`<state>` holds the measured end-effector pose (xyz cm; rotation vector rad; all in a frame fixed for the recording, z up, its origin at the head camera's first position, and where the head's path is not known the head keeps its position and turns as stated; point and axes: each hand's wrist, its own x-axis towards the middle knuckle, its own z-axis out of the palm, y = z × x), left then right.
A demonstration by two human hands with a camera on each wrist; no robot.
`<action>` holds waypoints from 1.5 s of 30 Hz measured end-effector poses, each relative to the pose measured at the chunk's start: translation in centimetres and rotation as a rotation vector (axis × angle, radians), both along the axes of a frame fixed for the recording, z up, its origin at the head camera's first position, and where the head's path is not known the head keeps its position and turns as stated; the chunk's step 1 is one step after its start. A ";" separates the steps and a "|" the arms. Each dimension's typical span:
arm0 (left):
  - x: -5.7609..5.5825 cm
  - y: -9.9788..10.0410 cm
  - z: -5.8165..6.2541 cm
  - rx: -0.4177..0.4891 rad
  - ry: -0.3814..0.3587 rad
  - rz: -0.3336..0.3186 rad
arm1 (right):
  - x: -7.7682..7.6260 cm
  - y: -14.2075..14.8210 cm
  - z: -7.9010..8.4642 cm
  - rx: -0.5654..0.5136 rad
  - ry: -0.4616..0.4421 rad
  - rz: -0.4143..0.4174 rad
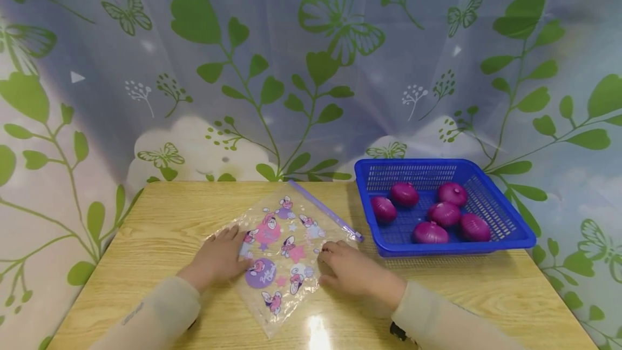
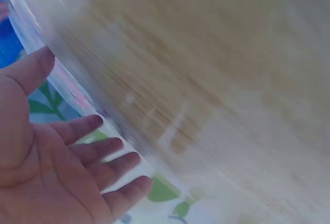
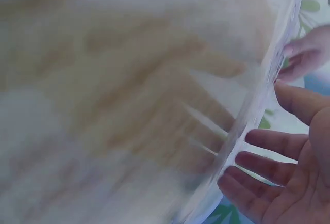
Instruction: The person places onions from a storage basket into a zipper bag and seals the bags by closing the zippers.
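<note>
A clear plastic zip bag (image 1: 269, 231) with pink and purple cartoon prints lies flat on the wooden table, turned cornerwise. Its purple slider strip (image 1: 325, 210) runs along the upper right edge. My left hand (image 1: 221, 255) rests at the bag's left corner, fingers spread and nearly straight in the left wrist view. At the opposite corner, my right hand (image 1: 347, 269) touches the bag's edge; the right wrist view shows its fingers (image 3: 265, 167) loosely extended along that edge. Neither hand grips anything.
A blue plastic basket (image 1: 457, 247) stands at the table's right, just beyond the slider end, with several red onions (image 1: 444, 214) inside. Behind the wooden table (image 1: 160, 220) hangs a curtain (image 1: 291, 31) printed with green leaves and butterflies.
</note>
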<state>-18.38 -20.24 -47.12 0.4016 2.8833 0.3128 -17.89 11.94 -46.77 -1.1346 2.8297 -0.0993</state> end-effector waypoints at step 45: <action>1.4 0.6 0.6 -0.058 0.010 0.004 | -0.5 0.4 0.0 -0.053 -0.059 -0.342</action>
